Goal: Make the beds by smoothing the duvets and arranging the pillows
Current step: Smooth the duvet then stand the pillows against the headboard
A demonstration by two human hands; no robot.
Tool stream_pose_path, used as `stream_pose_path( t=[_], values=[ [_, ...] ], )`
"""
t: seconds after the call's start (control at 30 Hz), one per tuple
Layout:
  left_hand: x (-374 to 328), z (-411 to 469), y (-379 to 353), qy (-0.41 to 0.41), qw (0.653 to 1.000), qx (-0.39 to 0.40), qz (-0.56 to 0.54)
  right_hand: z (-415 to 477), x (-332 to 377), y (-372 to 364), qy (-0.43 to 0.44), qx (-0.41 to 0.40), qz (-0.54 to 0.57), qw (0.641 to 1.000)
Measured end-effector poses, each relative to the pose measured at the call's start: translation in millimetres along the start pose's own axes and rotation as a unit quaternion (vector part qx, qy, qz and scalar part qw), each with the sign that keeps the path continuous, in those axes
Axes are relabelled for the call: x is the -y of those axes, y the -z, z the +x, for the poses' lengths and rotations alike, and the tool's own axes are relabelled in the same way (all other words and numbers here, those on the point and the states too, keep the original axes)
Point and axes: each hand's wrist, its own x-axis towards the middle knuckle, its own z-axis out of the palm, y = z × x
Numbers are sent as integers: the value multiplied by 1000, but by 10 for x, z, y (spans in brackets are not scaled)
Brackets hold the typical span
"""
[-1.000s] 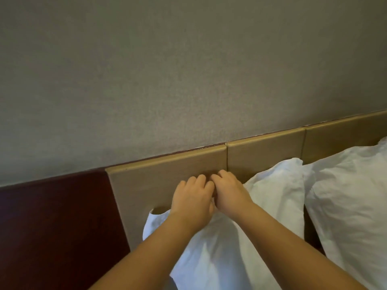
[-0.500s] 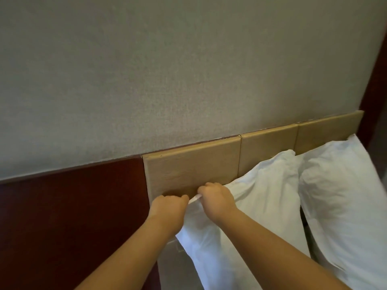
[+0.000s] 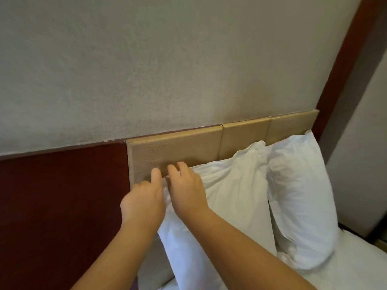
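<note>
Two in white cases, creased and plump, propped upright side by side against a tan headboard (image 3: 178,147) on a white sheet (image 3: 356,268): nearer pillow (image 3: 230,195) and farther pillow (image 3: 299,195). Two hands at the nearer pillow's top corner. Right hand (image 3: 187,191) on that corner, fingers loosely spread, gripping nothing. Left hand (image 3: 144,201) just beside, fingers half uncurled; contact with the cloth unclear.

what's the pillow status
Hands: right hand open at near pillow, top corner; left hand beside, grip unclear. Leaning on headboard, as is far pillow. Nothing blocking.
</note>
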Motion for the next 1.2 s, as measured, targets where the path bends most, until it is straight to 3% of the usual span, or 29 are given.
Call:
stream_pose_path(
  t=[0.1, 0.2, 0.3, 0.4, 0.53, 0.6, 0.7, 0.87, 1.07, 1.2],
  values=[
    [50, -143, -73, 8, 999, -24, -21, -187, 42, 73, -32, -22, 4, 999],
    [55, -361, -196, 22, 995, -46, -89, -425, -13, -9, -60, 13, -29, 998],
    [-38, -710, -396, 110, 982, 48, -148, -737, -85, -159, -82, 83, -25, 993],
    [-145, -1004, -700, 102, 974, 119, -166, -1107, -165, -324, -82, 147, -25, 985],
    [-240, -1380, -1146, 113, 937, 269, -190, -1699, -370, -523, -58, 242, -53, 967],
    [-250, -1624, -1415, 120, 918, 341, -160, -2066, -473, -672, -68, 314, -70, 945],
    [-258, -2005, -1820, 159, 861, 459, -152, -2558, -639, -811, -64, 421, -112, 898],
    [-228, -2525, -2378, 194, 807, 538, -145, -3036, -928, -1083, -11, 573, -130, 809],
    [-312, -2900, -3192, 233, 753, 594, -160, -3444, -999, -1635, 28, 679, -136, 721],
    [-423, -3022, -3558, 256, 766, 534, -249, -3617, -998, -1963, 10, 702, -120, 702]
  ],
)
